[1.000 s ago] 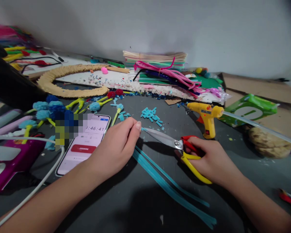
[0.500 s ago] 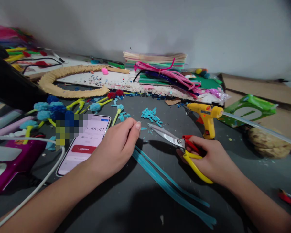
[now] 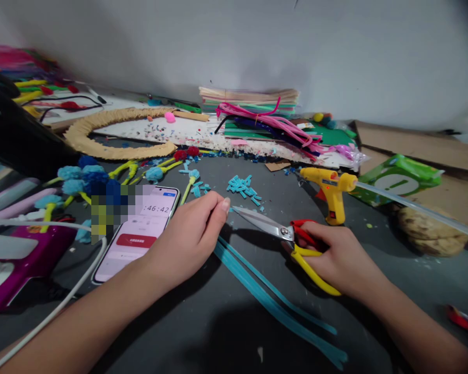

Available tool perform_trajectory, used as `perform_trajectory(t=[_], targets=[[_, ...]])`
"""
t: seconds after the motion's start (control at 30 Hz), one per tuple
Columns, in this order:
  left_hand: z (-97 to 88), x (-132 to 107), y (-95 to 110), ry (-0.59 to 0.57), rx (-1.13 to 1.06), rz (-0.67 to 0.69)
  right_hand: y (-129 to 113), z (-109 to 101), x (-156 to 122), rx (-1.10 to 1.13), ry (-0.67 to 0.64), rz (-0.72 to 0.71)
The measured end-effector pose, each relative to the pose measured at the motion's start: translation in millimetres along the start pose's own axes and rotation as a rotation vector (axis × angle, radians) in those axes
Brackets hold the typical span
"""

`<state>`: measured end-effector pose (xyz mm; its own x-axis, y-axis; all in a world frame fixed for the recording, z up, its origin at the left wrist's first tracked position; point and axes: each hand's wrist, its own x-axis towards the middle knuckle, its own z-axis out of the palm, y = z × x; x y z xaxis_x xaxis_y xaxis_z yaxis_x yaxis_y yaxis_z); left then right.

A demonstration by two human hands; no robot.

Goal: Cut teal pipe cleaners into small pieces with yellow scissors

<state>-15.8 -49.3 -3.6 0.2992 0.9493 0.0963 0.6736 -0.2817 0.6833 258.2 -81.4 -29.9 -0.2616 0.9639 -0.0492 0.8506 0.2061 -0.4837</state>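
Observation:
My left hand (image 3: 195,228) is closed on a bundle of blue pipe cleaners (image 3: 265,291). Their long ends trail out below the hand, down to the right across the dark table. In my right hand (image 3: 335,254) is a pair of scissors (image 3: 267,224) with red and yellow handles. The blades look closed, and the tip points left, close beside my left thumb. Just beyond the hands lies a small heap of short cut blue pieces (image 3: 244,188).
A phone (image 3: 140,234) lies left of my left hand, near blue pom-pom flowers (image 3: 70,179) and a white cable (image 3: 81,283). On the right are a yellow glue gun (image 3: 331,192) and a green packet (image 3: 401,179). Pink pipe cleaners (image 3: 273,122) lie at the back.
The scissors have shifted slightly left, bringing their tip nearer my left thumb. My left hand keeps its grip on the pipe cleaners.

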Motion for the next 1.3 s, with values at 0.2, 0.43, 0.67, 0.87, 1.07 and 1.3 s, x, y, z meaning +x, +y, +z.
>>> perform_trajectory(t=[0.2, 0.43, 0.67, 0.87, 1.07, 1.3], targets=[[-1.0, 0.2, 0.1, 0.002, 0.004, 0.005, -3.2, -1.8, 0.5, 0.016, 0.018, 0.01], [-0.6, -0.2, 0.1, 0.014, 0.001, 0.0, -4.9, -1.2, -0.4, 0.031, 0.006, 0.012], [0.2, -0.2, -0.9, 0.006, -0.002, 0.018, -0.4, -0.4, -0.1, 0.006, 0.001, -0.004], [-1.8, 0.8, -1.1, 0.003, -0.013, 0.027, -3.1, -1.7, 0.9, 0.035, 0.008, 0.019], [-2.4, 1.9, -2.9, 0.015, -0.023, 0.032, -7.4, -1.8, 0.5, 0.073, 0.052, 0.026], [-0.6, 1.9, -3.7, -0.007, -0.046, 0.043, -3.3, 0.0, -0.5, 0.033, 0.029, -0.008]])
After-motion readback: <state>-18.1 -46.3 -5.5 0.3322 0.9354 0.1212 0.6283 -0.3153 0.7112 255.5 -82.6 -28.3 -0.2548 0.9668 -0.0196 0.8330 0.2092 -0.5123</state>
